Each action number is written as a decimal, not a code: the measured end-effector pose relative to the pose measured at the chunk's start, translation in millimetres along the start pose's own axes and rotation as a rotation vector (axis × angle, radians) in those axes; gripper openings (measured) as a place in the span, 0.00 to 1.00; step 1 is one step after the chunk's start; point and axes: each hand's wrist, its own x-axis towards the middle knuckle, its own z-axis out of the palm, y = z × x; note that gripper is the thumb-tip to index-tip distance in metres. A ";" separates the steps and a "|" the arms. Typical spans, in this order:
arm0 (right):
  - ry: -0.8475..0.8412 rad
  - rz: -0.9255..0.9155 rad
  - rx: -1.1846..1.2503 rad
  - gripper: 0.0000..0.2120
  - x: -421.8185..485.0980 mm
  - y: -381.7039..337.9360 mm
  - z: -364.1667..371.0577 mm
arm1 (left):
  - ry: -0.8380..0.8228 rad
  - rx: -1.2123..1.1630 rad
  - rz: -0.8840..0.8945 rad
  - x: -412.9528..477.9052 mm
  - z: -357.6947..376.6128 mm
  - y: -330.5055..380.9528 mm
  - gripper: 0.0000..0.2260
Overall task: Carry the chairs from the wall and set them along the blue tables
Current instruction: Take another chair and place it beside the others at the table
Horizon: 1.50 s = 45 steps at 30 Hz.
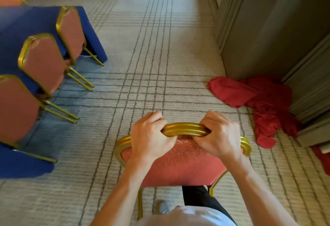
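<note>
Your left hand (150, 136) and right hand (220, 137) both grip the gold top rail of the red-cushioned chair (178, 165), fingers curled over it, with a bare stretch of rail between them; the chair stands directly below your hands, its back facing you; whether its legs touch the carpet (151, 55) you cannot tell; ahead and left of your left hand, a row of matching chairs (42, 61) is tucked against the blue table (26, 21); right of your right hand, a crumpled red cloth (264, 100) lies by the wall.
</note>
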 end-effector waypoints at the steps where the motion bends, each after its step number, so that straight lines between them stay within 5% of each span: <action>1: 0.009 -0.002 0.006 0.10 14.5 10.0 10.4 | -0.001 0.000 0.003 15.9 10.5 -5.2 0.12; 16: -0.050 -0.080 0.136 0.10 265.7 135.4 138.6 | -0.010 0.096 -0.078 256.4 135.6 -84.8 0.12; 45: 0.004 -0.105 0.074 0.12 706.7 172.3 421.6 | 0.036 0.036 0.033 677.4 257.0 -396.6 0.12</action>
